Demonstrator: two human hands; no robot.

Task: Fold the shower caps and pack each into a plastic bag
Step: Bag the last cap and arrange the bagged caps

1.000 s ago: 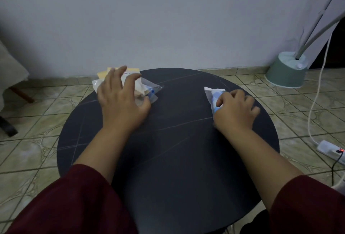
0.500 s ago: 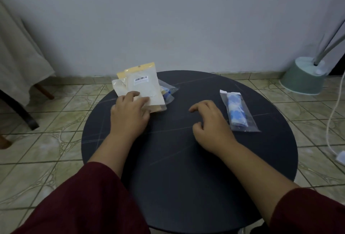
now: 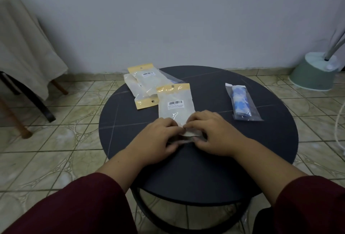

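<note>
The round dark tabletop (image 3: 233,159) fills the middle of the view, on a tiled floor (image 3: 56,149). At ten o'clock a cloth-draped chair (image 3: 22,47) stands off the tabletop; at two o'clock a pale green lamp base (image 3: 315,75) sits on the floor by the wall.

Both hands meet near the centre of the tabletop. The left hand (image 3: 158,140) and the right hand (image 3: 217,134) each pinch the near end of a plastic bag (image 3: 176,106), fingers curled onto its bottom edge, thumbs underneath. The bag lies flat with its long axis running from six to twelve o'clock; its yellow header with the hang hole points away toward twelve, and a barcode label faces up. Its contents look pale and whitish, though through the film I cannot tell what is inside.

At eleven o'clock a small pile of bags (image 3: 143,86) of the same kind lies overlapped, their long axes slanting from about ten toward four; one yellow header points to twelve, another toward six.

At two o'clock, well apart from the hands, a clear packet (image 3: 242,103) lies with its long axis tilted slightly from eleven to five. Inside it sits a folded shower cap (image 3: 239,101), blue and white, rolled lengthwise along the packet.
</note>
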